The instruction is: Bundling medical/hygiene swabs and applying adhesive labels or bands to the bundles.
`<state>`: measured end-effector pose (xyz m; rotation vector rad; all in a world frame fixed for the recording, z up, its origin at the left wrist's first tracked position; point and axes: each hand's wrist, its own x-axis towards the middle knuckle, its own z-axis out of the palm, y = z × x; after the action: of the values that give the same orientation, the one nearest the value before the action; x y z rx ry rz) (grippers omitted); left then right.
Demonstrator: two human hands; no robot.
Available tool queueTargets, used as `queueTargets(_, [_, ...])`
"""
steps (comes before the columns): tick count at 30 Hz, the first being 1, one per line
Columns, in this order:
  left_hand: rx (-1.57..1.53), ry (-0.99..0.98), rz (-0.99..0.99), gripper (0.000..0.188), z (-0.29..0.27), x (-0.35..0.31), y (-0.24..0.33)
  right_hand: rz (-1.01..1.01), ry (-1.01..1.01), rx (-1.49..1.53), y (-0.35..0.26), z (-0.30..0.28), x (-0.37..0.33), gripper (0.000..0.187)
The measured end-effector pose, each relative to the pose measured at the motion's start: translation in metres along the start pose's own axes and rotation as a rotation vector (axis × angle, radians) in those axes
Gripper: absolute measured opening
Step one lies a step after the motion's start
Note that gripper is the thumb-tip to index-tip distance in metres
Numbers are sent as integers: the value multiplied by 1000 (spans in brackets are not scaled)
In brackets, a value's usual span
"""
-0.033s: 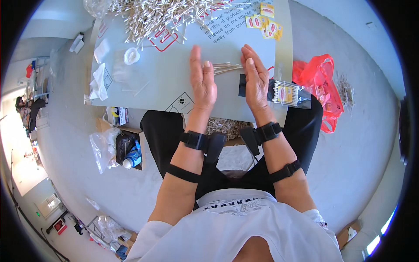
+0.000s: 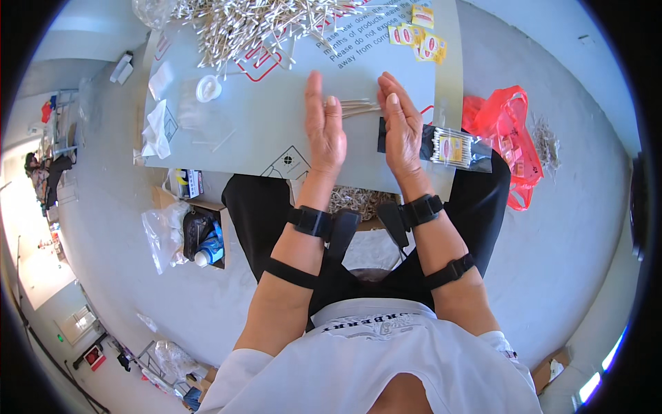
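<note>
A small bunch of cotton swabs (image 2: 358, 107) lies crosswise between my two hands over the grey board. My left hand (image 2: 325, 134) is upright on its edge with fingers stretched out, its palm facing the swabs' left ends. Opposite it, my right hand (image 2: 403, 127) also has its fingers straight, its palm at the right ends. Neither hand's fingers wrap around the swabs. Just right of my right hand lies a clear bag of cotton swabs with a yellow card (image 2: 452, 147). Its dark end passes under that hand. Beyond my hands spreads a large heap of loose cotton swabs (image 2: 248, 31).
Yellow cards (image 2: 431, 47) lie at the board's far right. A round white container (image 2: 208, 88) and white tissue (image 2: 156, 131) are on the left. A red plastic bag (image 2: 507, 131) hangs beside my right leg. An open box (image 2: 217, 234) with a blue bottle stands lower left.
My left hand has shifted slightly right and my right hand slightly left. The gap between my palms around the swabs is a little narrower.
</note>
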<state>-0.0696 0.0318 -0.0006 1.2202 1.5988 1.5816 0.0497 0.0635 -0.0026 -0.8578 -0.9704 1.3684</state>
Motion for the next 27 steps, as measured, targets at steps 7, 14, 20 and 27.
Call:
queueTargets(7, [-168,-12,-2,58,-5,-8,2,61,85,80,-4,-3,-13,34])
queueTargets(14, [1020,-535,182,83,-19,-39,30,84,87,59,-5,-11,-11,31])
queueTargets(20, [1025,-536,180,88,-17,-38,34,77,86,44,-5,-9,-18,27])
queueTargets(27, [1061,-474,173,90,-10,-30,23,-212,-174,-886,-26,-14,-17,29])
